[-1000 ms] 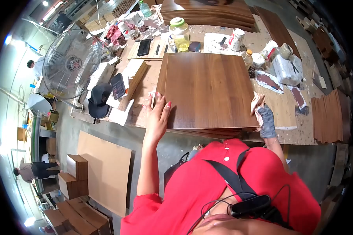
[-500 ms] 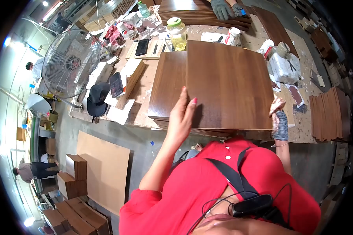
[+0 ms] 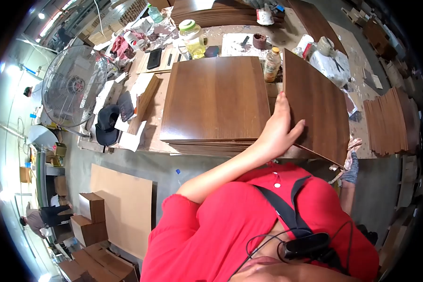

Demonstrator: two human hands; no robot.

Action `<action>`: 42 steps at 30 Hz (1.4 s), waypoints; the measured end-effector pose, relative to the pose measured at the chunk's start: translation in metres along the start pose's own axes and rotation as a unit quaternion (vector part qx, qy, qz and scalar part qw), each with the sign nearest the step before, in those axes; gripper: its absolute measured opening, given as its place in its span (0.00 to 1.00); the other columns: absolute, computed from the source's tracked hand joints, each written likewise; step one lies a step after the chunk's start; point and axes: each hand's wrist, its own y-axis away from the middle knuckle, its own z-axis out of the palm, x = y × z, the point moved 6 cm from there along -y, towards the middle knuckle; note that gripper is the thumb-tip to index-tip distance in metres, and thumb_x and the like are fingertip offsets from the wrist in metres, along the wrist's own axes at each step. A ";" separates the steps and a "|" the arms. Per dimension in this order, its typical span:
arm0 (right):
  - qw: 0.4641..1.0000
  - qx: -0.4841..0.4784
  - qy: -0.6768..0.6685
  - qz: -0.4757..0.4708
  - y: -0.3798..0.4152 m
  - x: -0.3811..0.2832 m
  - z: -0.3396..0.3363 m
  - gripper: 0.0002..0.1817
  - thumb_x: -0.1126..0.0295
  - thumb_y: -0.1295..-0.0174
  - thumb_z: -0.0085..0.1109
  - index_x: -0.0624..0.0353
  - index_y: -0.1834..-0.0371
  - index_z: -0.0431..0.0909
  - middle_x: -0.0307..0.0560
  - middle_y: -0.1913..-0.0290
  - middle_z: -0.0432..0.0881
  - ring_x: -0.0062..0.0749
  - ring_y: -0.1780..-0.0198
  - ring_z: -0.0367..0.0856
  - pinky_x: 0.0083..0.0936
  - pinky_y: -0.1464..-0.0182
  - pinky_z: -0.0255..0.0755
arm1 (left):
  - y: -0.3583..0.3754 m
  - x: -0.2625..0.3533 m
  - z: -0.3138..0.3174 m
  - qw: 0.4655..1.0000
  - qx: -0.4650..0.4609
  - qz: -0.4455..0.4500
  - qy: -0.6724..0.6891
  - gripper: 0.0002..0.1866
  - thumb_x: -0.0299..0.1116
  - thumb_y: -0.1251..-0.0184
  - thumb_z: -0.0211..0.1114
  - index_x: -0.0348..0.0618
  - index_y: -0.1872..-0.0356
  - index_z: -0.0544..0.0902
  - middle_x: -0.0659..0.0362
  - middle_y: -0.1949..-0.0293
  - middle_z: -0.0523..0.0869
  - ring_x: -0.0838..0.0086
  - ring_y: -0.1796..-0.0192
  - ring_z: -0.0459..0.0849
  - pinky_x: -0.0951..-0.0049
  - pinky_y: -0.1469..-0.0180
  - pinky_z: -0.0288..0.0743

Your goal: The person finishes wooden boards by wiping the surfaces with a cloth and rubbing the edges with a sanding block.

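Observation:
A brown wood-grain panel (image 3: 317, 103) is held tilted up off the table, to the right of a stack of similar panels (image 3: 216, 98). My left hand (image 3: 279, 127) grips its left side, thumb across the face and fingers along the edge. At the panel's lower right corner is my right hand (image 3: 350, 162), in a grey knitted sleeve, closed around a crumpled pale cloth (image 3: 354, 144) against the edge. Most of its fingers are hidden by panel and cloth. A bottle with an orange cap (image 3: 272, 65) stands between the stack and the lifted panel.
Across the table, another person's gloved hand (image 3: 258, 3) is by a white can (image 3: 264, 17). A green-lidded jug (image 3: 191, 38) and a dark cup (image 3: 259, 41) stand behind the stack. A fan (image 3: 75, 85) and black cap (image 3: 108, 124) are left; more panels (image 3: 387, 121) stand right.
The panel has moved right off the stack and turned up on a slant, both hands moving with it. The orange-capped bottle has come into view. The other person's gloved hand now meets the white can.

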 end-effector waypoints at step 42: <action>0.771 0.011 0.507 -0.385 -0.137 -0.055 -0.098 0.27 0.61 0.36 0.59 0.52 0.32 0.78 0.54 0.42 0.71 0.47 0.39 0.70 0.40 0.32 0.63 | 0.018 -0.119 0.233 0.936 -0.100 -0.199 -0.274 0.74 0.48 0.61 0.87 0.20 0.24 0.42 0.30 0.22 0.48 0.38 0.25 0.66 0.57 0.32 0.75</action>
